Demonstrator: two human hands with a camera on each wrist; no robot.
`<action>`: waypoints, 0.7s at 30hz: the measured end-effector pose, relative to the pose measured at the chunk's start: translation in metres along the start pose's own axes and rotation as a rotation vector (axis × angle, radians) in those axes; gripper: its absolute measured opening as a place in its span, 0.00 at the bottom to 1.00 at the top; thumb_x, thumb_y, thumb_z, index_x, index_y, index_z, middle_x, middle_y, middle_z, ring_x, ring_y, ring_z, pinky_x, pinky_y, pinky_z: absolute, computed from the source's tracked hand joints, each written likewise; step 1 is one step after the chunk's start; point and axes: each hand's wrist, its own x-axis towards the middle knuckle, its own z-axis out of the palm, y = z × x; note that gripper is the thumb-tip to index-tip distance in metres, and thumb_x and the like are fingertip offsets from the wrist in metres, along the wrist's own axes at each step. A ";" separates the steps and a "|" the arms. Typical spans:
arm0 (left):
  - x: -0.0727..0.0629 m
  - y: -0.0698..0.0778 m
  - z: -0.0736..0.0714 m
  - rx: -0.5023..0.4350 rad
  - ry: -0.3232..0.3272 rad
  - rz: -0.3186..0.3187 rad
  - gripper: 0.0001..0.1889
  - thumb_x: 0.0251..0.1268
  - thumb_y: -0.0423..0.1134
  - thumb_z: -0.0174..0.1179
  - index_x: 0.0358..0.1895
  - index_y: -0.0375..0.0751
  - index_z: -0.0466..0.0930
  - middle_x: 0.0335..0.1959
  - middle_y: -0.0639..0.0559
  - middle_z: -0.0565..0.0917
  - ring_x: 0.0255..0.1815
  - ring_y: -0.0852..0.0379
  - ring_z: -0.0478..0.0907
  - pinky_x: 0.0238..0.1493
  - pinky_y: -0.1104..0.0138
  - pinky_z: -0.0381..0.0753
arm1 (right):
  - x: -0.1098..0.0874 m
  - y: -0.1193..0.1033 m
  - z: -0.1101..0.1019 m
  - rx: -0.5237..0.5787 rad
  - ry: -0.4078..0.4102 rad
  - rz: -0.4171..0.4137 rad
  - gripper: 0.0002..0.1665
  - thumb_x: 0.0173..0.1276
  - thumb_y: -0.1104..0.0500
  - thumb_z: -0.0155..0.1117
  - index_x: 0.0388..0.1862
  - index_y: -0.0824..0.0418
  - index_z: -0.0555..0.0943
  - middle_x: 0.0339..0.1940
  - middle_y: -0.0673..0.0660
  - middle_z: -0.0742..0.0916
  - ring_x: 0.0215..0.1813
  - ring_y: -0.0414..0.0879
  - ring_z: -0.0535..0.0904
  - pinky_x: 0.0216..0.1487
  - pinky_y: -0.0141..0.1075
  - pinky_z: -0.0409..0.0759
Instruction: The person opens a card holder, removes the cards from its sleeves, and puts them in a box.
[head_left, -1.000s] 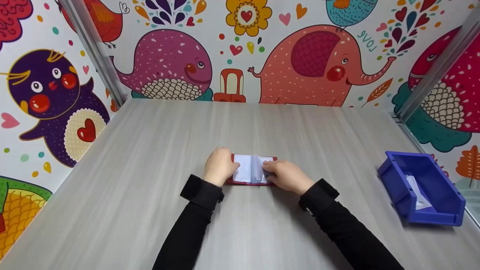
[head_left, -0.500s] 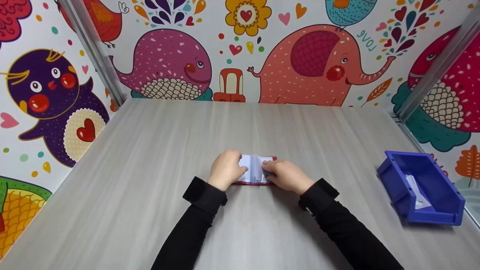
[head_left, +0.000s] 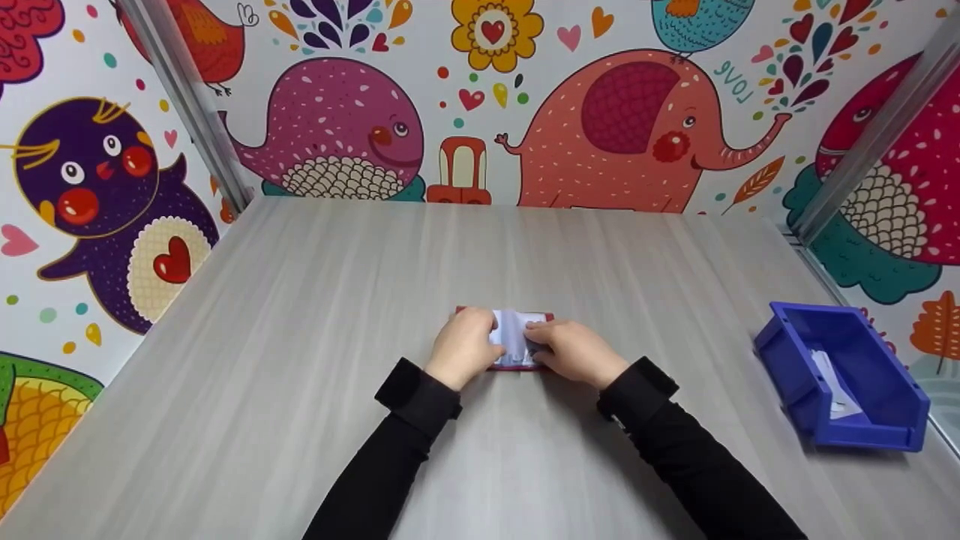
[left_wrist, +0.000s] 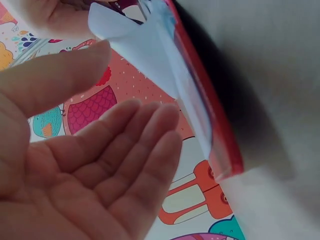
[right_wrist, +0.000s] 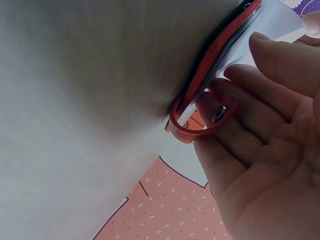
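A small red card holder (head_left: 514,367) lies spread open at the middle of the table, its clear and whitish plastic sleeves (head_left: 513,330) facing up. My right hand (head_left: 576,351) grips its right side, thumb on the sleeves. In the right wrist view a red strap (right_wrist: 192,134) with a metal snap curls against those fingers. Over the left half is my left hand (head_left: 465,343), thumb and fingers apart and fairly straight, fingertips right at the sleeves. One sleeve (left_wrist: 135,47) stands lifted past the left thumb in the left wrist view. The left cover is mostly hidden by that hand.
A blue plastic bin (head_left: 844,379) with white papers (head_left: 836,386) inside stands at the table's right edge. Printed cartoon walls (head_left: 480,97) border the back and sides of the wood-grain table (head_left: 300,300).
My left hand has slid right from the card holder's left edge to over its sleeves, uncovering the red top left corner. The right hand stays where it was.
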 end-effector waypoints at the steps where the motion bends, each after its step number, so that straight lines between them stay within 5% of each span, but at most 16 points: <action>1: 0.000 0.000 0.001 0.001 0.001 0.005 0.13 0.50 0.34 0.73 0.35 0.30 0.82 0.34 0.42 0.84 0.36 0.44 0.81 0.41 0.54 0.79 | 0.000 0.000 0.000 -0.002 0.001 -0.001 0.21 0.60 0.71 0.67 0.54 0.71 0.82 0.55 0.66 0.84 0.57 0.59 0.81 0.57 0.49 0.78; 21: -0.002 0.005 0.005 -0.001 -0.097 0.056 0.09 0.45 0.28 0.66 0.31 0.33 0.77 0.28 0.48 0.75 0.33 0.49 0.73 0.38 0.56 0.75 | 0.000 0.001 0.002 -0.013 0.016 -0.012 0.21 0.60 0.70 0.68 0.54 0.70 0.83 0.54 0.66 0.85 0.56 0.58 0.81 0.56 0.49 0.78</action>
